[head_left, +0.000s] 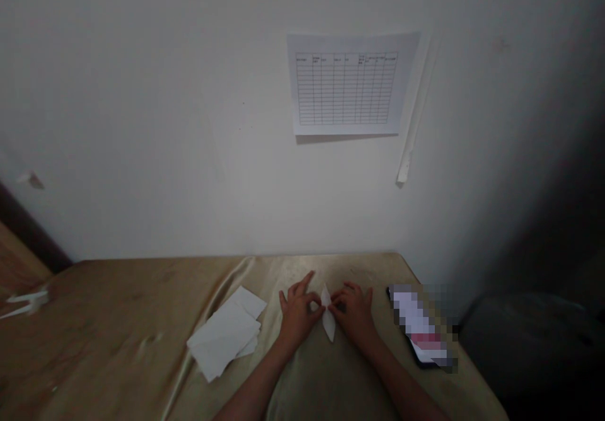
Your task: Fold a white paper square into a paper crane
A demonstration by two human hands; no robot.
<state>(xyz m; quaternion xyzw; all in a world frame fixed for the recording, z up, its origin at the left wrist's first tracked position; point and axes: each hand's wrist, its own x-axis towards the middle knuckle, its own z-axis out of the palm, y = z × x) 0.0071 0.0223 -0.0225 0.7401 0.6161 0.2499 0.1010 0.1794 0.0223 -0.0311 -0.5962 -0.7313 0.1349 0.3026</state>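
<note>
Between my two hands is a small folded piece of white paper, narrow and pointed at both ends. My left hand pinches its left edge with thumb and forefinger, the other fingers spread upward. From the other side, my right hand grips the right edge near the middle, its fingertips close to those of the left. A stack of white paper sheets lies on the table to the left of my left hand.
A gold-brown cloth covers the table. A phone, its screen blurred out, lies to the right. White scissors-like handles rest at the far left. Behind the table, a printed grid sheet hangs on the wall.
</note>
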